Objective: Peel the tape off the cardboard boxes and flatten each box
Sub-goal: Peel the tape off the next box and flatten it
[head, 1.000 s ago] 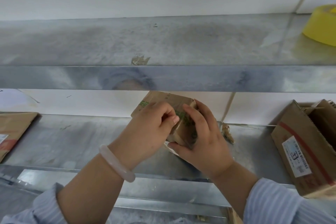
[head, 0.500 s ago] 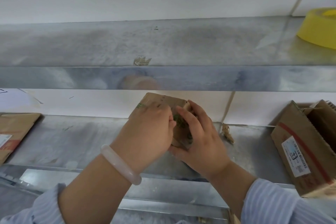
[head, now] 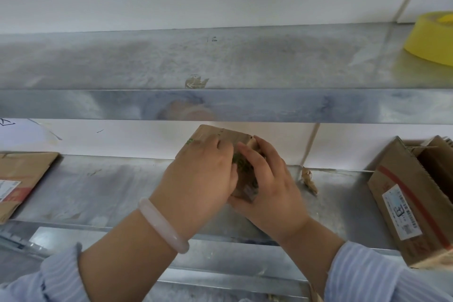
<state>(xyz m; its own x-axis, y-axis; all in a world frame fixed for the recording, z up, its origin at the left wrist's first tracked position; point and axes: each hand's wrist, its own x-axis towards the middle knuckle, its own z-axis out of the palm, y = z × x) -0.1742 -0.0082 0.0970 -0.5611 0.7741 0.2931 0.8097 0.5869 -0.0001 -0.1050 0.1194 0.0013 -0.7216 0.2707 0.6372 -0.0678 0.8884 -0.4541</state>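
Steel shelf [head: 98,186], small cardboard box [head: 220,133] held between both hands: left hand [head: 203,174] curled over its near face, right hand [head: 269,186] clasping its right side, fingertips [head: 242,147] nearly meeting.

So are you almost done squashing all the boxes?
Not quite. One piece of cardboard lies flat at the left end of the shelf, so that looks done. The left hand and right hand grip a small box in the middle. The big box on the right, with a red tape stripe and a label, is not flattened yet.
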